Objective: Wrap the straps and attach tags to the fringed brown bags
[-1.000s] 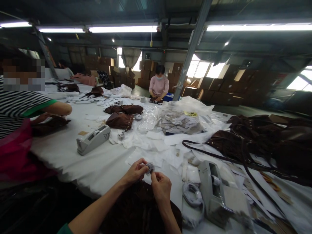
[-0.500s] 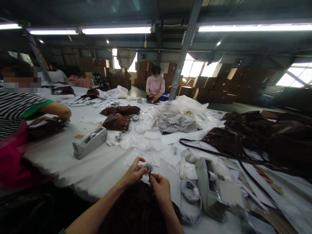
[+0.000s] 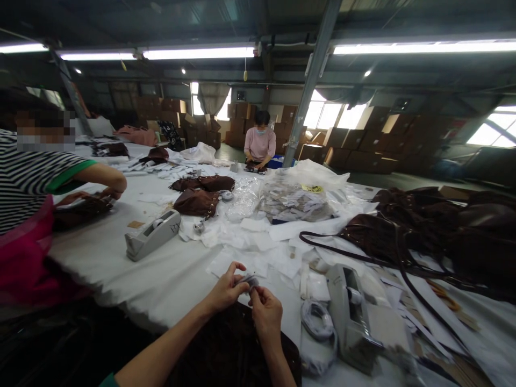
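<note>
- Well, the left hand (image 3: 228, 290) and right hand (image 3: 266, 317) work close together, fingertips pinching a small silvery piece (image 3: 250, 280) above a dark brown bag (image 3: 229, 349) at the table's (image 3: 161, 279) near edge.
- Risk: one loosened grip could drop it into the bag's folds or among the loose white papers (image 3: 258, 252) — hard to spot there.

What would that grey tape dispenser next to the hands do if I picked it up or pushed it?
The grey tape dispenser looks like a solid desktop type, so it's probably stiff and heavy for its size. Its long, flat base suggests it would slide rather than tip. The loose paper sheets beside it may get dragged along.
</note>
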The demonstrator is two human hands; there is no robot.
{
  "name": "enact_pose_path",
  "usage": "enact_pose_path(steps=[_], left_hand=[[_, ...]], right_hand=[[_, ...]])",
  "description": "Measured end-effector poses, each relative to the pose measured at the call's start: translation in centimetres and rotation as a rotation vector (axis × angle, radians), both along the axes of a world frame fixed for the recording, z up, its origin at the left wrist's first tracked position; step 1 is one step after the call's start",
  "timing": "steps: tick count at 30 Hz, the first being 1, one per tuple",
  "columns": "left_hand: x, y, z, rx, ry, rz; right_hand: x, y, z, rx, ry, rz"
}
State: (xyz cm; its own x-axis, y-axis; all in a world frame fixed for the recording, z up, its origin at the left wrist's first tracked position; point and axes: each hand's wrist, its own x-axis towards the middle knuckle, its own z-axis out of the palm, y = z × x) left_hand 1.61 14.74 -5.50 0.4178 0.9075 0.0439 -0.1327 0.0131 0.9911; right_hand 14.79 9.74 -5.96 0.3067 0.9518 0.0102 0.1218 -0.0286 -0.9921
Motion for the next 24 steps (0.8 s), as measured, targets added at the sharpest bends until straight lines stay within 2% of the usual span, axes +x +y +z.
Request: enact_pose_path(steps=[3,5,10,16,18,20,24], left_hand=[[-0.2,0.0,0.0,0.010,-0.008,0.016],[-0.2,-0.2,0.1,0.033,-0.002,0.008],[0.0,-0.7,0.3,0.150,0.137,-0.022],[0.0,-0.6,0.1,0.189,0.163,-0.002],[0.0,-0.4,-0.3,0.181,0.136,0.012],[0.0,-0.3,-0.5,0.170,0.119,0.023],[0.0,-0.3,-0.1,0.179,0.142,-0.011]], right_hand=[[0.2,0.0,-0.6,0.013,0.069,0.162],[0.5,0.0,-1.0,-0.020,0.141,0.192],[0.6,-0.2,-1.6,-0.098,0.241,0.024],[-0.2,0.0,-1.3,-0.026,0.126,-0.084],[-0.3,0.0,-1.2,-0.029,0.178,-0.048],[-0.5,-0.2,-1.0,-0.044,0.324,0.054],[-0.9,-0.8,-0.7,-0.044,0.492,0.167]])
